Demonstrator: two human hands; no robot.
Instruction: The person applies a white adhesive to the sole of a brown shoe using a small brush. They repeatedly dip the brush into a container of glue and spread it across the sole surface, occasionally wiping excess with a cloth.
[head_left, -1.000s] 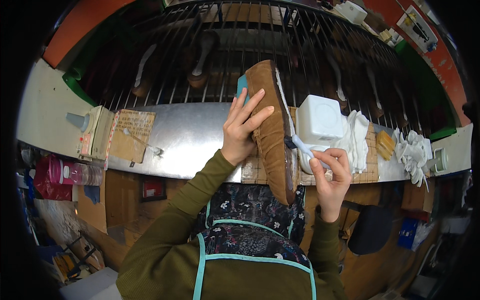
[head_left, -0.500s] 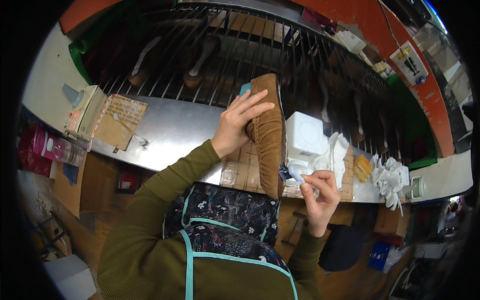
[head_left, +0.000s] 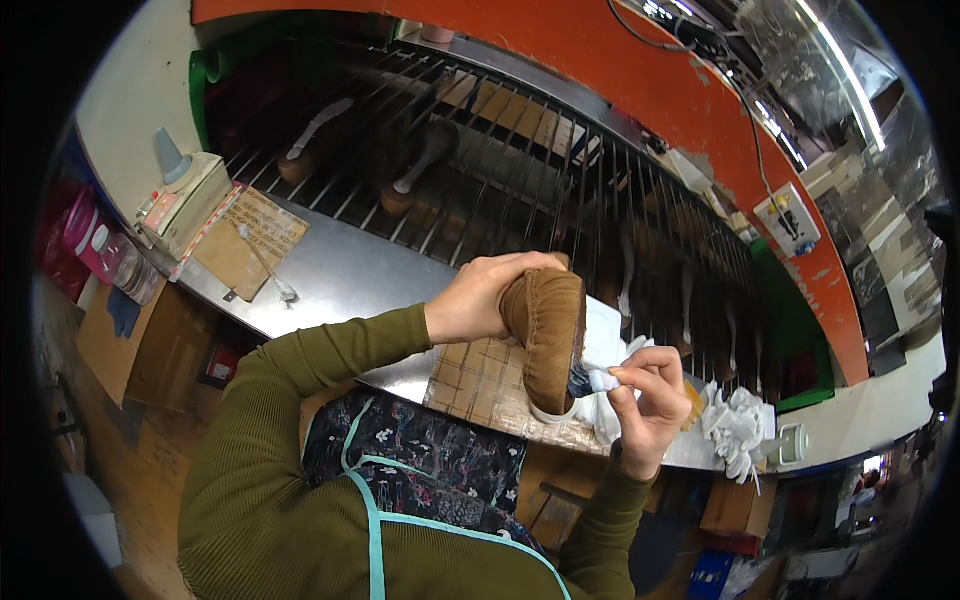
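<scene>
A brown suede shoe is held up over the bench, its toe toward me and its sole edge turned right. My left hand grips it from the left, fingers wrapped over it and partly hidden behind. Between the thumb and fingers of my right hand is a small brush with a pale handle and dark bristles. Its bristles touch the lower right edge of the shoe, near the toe. Behind the shoe stands a white plastic container, partly covered. A white round rim shows under the toe.
Brown cardboard covers part of the metal bench. Crumpled white gloves and a yellow block lie right. A cardboard piece with a white-tipped stick lies left. Beyond runs a rack of metal bars.
My left hand has tilted the shoe and brought it lower, toe toward me. The brush stays against its edge, pinched in my right hand. The view has turned.
</scene>
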